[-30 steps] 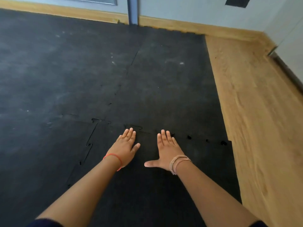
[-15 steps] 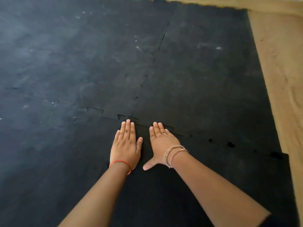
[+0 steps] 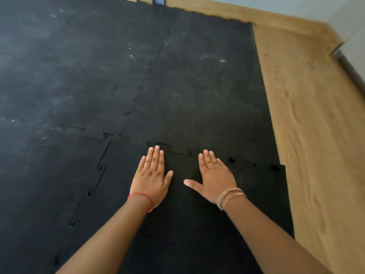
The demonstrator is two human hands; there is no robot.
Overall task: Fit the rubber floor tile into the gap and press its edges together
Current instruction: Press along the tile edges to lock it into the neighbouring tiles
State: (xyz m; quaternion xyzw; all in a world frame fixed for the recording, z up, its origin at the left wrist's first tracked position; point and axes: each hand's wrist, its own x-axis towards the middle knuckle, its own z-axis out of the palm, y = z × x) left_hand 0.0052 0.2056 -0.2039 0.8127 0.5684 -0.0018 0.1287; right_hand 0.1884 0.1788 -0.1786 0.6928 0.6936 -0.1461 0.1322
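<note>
A black rubber floor tile with puzzle-shaped edges lies in front of me among other black tiles. My left hand and my right hand rest flat on it, palms down, fingers pointing at its far seam. Neither hand holds anything. The far seam shows small dark gaps toward the right. The tile's left seam also shows an open jigsaw line. The tile's right edge juts slightly past the tile behind it.
Black rubber tiles cover the floor to the left and ahead. Bare wooden floor runs along the right side. A wooden skirting board and a pale wall lie at the back, with a wall corner at the far right.
My hands have spread apart, the right one sliding to the right along the far seam. The camera has lifted slightly, so the back wall and wooden floor show again.
</note>
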